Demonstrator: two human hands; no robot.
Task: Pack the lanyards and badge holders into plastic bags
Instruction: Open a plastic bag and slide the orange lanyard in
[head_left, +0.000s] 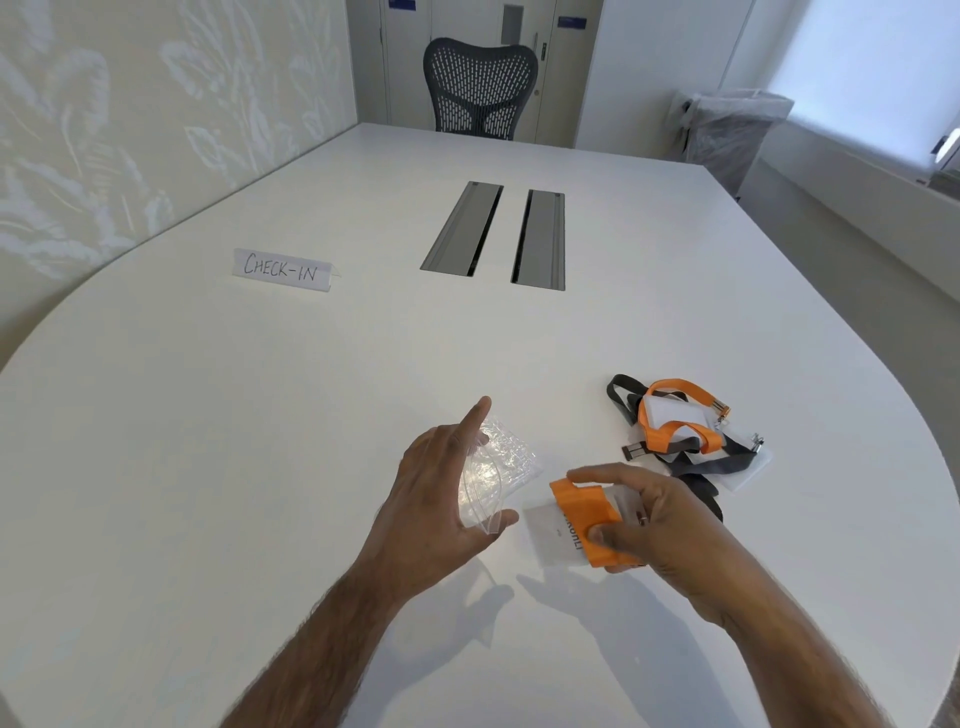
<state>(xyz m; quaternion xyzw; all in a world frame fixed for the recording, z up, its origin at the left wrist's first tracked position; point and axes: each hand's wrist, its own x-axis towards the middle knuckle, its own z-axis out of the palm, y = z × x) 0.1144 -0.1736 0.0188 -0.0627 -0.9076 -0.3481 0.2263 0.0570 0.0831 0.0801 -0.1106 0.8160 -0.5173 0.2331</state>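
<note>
Your left hand (441, 483) holds one clear plastic bag (498, 462) just above the table (260, 415). The thumb pinches the bag's near edge against the fingers behind it, and the index finger points straight up and away from you. Your right hand (654, 519), just beside it, grips one white badge holder (550, 530) with one orange lanyard (587, 506) wound around it. The thumb presses on the orange band and the index finger curls over the top. The holder's free end points toward the bag without touching it.

Behind your right hand lies a loose pile (691, 436) with a second orange lanyard (670, 387), grey lanyard straps (621, 389) too tangled to count, and at least two more white holders.

Farther off on the table are one folded "CHECK-IN" sign (282, 269) and two cable slots (462, 227) side by side. One mesh chair (480, 83) stands at the far end.
</note>
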